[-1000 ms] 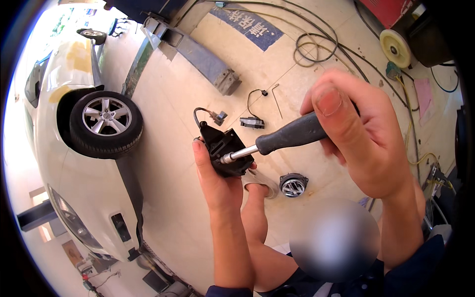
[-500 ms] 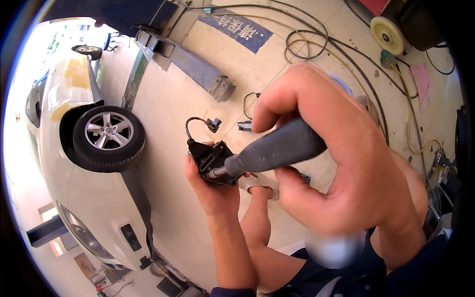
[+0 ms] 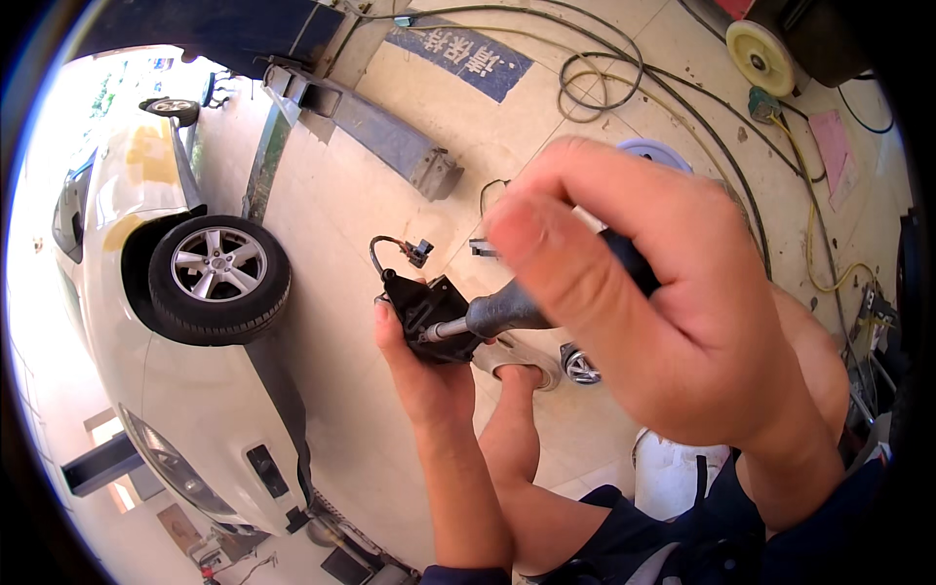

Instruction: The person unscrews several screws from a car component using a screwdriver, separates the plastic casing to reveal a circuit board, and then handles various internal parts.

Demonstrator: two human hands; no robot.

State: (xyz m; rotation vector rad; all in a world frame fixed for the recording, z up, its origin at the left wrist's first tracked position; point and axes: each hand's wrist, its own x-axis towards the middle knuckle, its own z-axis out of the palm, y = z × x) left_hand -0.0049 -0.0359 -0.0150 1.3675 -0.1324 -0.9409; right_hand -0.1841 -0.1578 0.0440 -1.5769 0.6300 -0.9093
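My left hand [image 3: 429,385] is closed around a black plastic housing [image 3: 413,300], thumb along its left side. A short cable with a small connector [image 3: 419,253] loops from the housing's upper end. My right hand [image 3: 673,312] is wrapped round the dark handle of a screwdriver [image 3: 505,310], hiding the handle's back end. The thumb lies across the upper side of the grip. From the handle a short metal shaft [image 3: 447,331] reaches the lower face of the housing. Its very tip is hard to make out.
A white car with its front wheel [image 3: 219,261] turned out stands at left. Beyond my hands lie a grey lift arm [image 3: 385,136] and coiled hoses [image 3: 643,73]. A loose connector [image 3: 483,248] and a round silver-and-black piece [image 3: 582,365] are on the floor.
My right hand has turned on the screwdriver handle: the thumb has swung from below it to above. The housing and left hand have shifted slightly right in the picture.
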